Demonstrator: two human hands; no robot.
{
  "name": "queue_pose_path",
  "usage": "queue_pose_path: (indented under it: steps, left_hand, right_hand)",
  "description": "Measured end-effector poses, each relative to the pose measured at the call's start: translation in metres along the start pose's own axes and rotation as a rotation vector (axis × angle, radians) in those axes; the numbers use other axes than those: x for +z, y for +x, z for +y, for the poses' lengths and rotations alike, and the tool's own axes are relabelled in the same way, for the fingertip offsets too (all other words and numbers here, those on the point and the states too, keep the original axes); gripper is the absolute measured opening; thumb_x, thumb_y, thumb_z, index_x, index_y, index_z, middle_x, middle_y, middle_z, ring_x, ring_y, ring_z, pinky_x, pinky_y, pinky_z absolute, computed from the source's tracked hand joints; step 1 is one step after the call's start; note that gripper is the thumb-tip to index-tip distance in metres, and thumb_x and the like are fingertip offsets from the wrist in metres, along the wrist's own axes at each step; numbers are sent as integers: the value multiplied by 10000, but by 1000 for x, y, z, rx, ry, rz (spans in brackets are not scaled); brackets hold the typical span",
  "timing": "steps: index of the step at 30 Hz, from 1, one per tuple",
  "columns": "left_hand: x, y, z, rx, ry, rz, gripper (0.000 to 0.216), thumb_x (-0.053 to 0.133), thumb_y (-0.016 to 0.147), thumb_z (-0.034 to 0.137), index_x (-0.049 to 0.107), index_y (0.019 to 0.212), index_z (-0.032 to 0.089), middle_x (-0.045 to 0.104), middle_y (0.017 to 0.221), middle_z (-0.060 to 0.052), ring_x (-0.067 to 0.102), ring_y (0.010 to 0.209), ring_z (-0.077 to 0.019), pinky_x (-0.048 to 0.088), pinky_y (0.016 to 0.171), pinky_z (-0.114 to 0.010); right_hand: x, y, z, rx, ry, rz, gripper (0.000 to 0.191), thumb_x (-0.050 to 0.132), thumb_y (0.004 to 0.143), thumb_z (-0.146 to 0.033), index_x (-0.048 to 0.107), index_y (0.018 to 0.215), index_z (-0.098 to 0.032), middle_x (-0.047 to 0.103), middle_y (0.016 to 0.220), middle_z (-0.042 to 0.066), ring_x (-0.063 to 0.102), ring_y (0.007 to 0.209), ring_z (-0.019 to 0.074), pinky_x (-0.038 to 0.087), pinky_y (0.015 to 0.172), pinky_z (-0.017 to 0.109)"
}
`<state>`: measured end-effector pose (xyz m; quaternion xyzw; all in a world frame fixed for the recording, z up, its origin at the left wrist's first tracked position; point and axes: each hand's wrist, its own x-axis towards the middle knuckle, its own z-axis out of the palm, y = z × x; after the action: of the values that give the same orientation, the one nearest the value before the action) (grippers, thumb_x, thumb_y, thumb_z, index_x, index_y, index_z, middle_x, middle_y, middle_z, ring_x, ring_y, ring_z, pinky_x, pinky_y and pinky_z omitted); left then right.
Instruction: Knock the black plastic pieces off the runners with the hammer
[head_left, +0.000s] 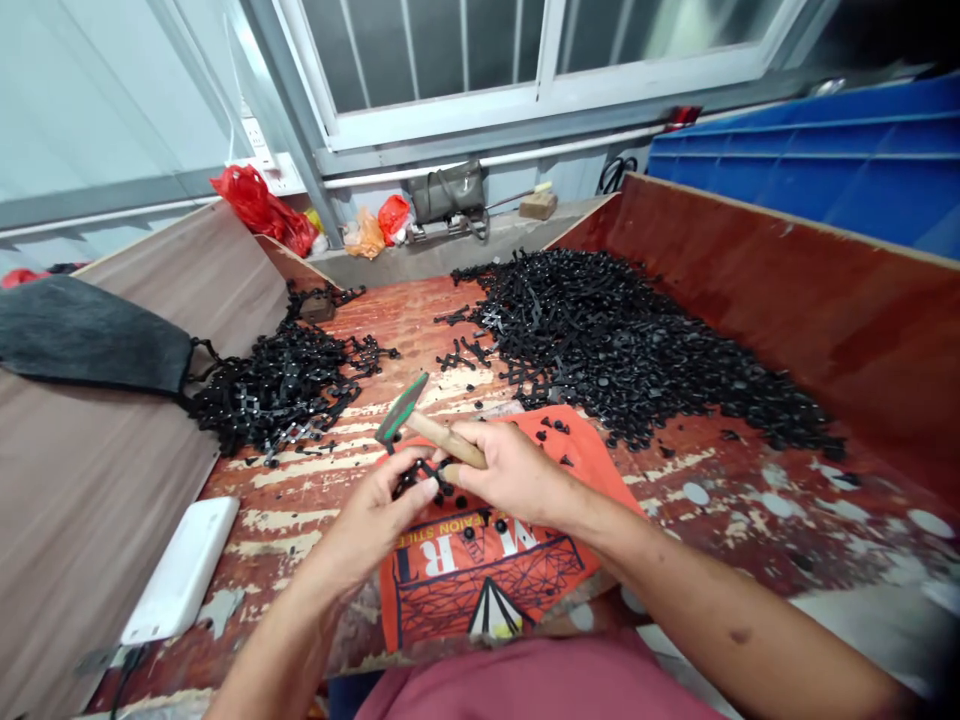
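Observation:
In the head view, my right hand (510,470) is wrapped round the wooden handle of a small hammer (448,438). The hammer's green and dark head points up and to the left. My left hand (394,500) pinches a small black part (429,470) close to the hammer handle; its exact kind is hard to make out. Both hands are close together above an orange printed cloth (480,570). Several small black pieces (469,533) lie on the cloth under and around my fingers.
A large heap of black parts (585,330) spreads at the right, bounded by a red-brown board (787,270). Linked black parts (277,385) pile at the left near a dark face mask (90,335). A white power bank (180,570) lies front left. A blue crate (817,165) stands behind.

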<state>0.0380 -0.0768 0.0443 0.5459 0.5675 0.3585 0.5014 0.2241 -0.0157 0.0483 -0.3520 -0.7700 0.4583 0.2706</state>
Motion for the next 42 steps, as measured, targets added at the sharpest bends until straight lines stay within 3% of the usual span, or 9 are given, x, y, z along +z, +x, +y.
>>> queue_pose_path:
  steps: [2,5,8,13,17,22,28,36,42]
  left_hand:
    - [-6,0,-10,-40,-47,44,365,620,835,479,647,1054,188,682,952,-50,605,866,-214,483,774,-301]
    - [-21,0,-31,-44,133,148,349,597,841,513,660,823,170,671,854,-45,580,828,-212,455,735,-279]
    - [-26,2,-54,-98,171,131,393,567,845,545,648,769,168,650,770,-30,558,741,-193,422,653,-258]
    - [-15,12,-74,-137,187,114,425,570,825,572,565,663,179,521,616,23,455,595,-140,327,545,-225]
    - [-13,17,-76,-167,197,116,436,584,807,584,541,643,182,502,598,28,436,572,-134,307,527,-226]
    - [-14,15,-77,-206,114,70,465,610,782,619,536,662,176,480,598,39,414,563,-120,299,526,-221]
    - [-9,12,-78,-244,-16,73,482,606,781,646,529,702,177,492,602,48,413,534,-107,299,526,-216]
    - [-8,16,-77,-209,224,164,473,631,756,602,492,582,185,391,523,60,336,500,-96,214,481,-227]
    - [-2,18,-70,-329,46,191,467,690,672,580,457,532,200,398,470,69,308,435,-81,189,447,-224]
  right_hand:
    - [-6,-5,1,0,-129,9,105,577,876,-218,663,937,-217,629,736,-29,544,653,131,372,595,225]
    - [-22,-20,9,8,-272,42,260,524,947,-273,640,1179,-256,700,919,11,614,793,170,420,698,252]
    - [-31,-38,23,44,-290,3,371,420,1012,-313,564,1353,-337,706,1096,14,642,913,186,444,777,270]
    - [-29,-61,44,141,-276,-31,410,388,1024,-338,533,1407,-358,707,860,-9,625,722,161,430,641,244]
    - [-25,-66,44,169,-264,-26,390,401,1012,-319,591,1352,-307,686,798,-12,592,656,150,393,582,240]
    - [-22,-63,41,120,-228,-14,360,397,1015,-321,638,1283,-304,733,963,7,643,746,165,440,661,258]
    - [-19,-60,42,98,-210,-53,412,378,1029,-331,519,1413,-378,695,1241,-4,677,986,195,494,808,299]
    - [-16,-60,40,114,-251,-67,428,388,1027,-311,487,1435,-396,696,1242,6,684,979,205,503,828,318]
    - [-15,-59,37,72,-364,-109,433,418,1015,-267,507,1419,-396,707,1222,2,692,991,195,505,826,304]
